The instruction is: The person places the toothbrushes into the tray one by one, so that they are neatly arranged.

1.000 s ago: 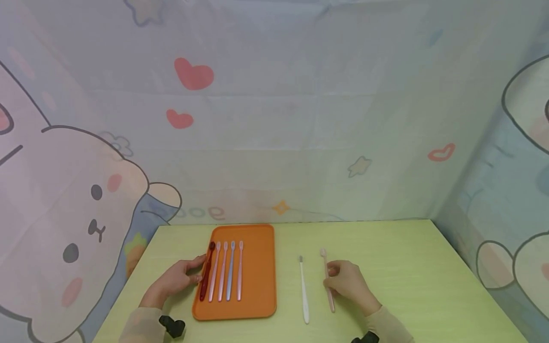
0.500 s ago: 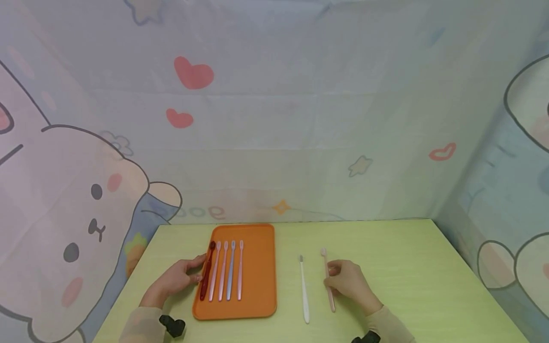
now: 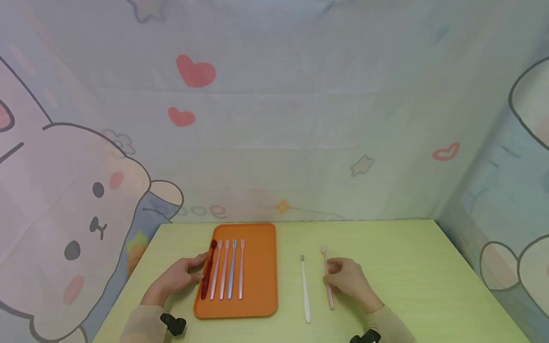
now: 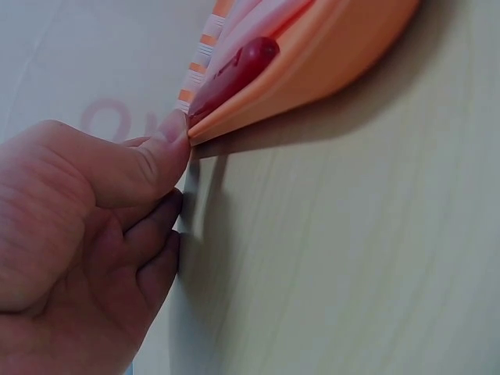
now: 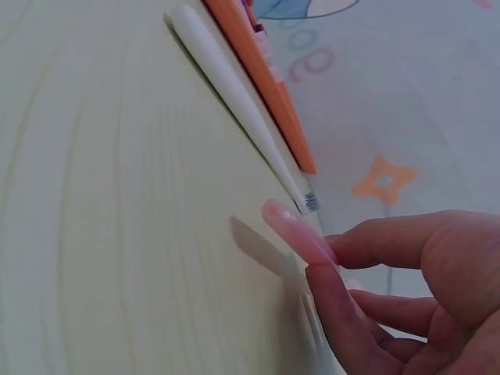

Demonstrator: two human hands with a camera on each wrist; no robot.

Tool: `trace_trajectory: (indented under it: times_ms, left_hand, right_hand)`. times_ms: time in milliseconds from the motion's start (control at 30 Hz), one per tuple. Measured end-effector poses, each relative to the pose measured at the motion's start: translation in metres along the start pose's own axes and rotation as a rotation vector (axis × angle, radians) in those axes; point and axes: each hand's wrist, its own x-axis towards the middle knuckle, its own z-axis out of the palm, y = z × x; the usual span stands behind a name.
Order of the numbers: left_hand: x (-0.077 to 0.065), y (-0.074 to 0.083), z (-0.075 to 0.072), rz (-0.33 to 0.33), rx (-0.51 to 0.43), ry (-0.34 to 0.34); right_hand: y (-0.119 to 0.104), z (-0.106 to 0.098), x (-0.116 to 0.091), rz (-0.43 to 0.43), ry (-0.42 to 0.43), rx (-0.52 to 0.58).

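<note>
An orange tray lies at the left of the table, bearing a row of toothbrushes: a dark red toothbrush, several pink ones and a blue toothbrush. My left hand grips the tray's left rim, its thumb beside the red handle in the left wrist view. With thumb and index finger my right hand pinches a pale pink toothbrush by the handle. Its handle end stands off the tabletop above a shadow. Between tray and right hand lies a white toothbrush, bristle end pointing away.
The pale yellow-green table ends at a cloth backdrop printed with hearts and cartoon animals. Backdrop cloth also rises at the right side. A black wrist camera mount sits at the left cuff.
The head view has shifted very slightly. Both hands keep the same hold, the left on the tray and the right on the pale pink toothbrush.
</note>
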Motion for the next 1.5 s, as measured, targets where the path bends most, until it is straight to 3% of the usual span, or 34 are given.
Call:
trace_trajectory:
  times_ms: [367, 800, 1500]
  left_hand:
    - [0.0, 0.002, 0.0, -0.003, 0.006, 0.008]
    - [0.0, 0.0, 0.001, 0.005, 0.013, 0.011]
    - [-0.002, -0.001, 0.0, 0.02, 0.002, 0.01]
  right_hand:
    - [-0.005, 0.009, 0.003, -0.01, -0.007, 0.045]
    - [-0.026, 0.027, 0.005, -0.001, -0.05, 0.157]
    - [-0.064, 0.081, 0.012, -0.075, -0.211, 0.275]
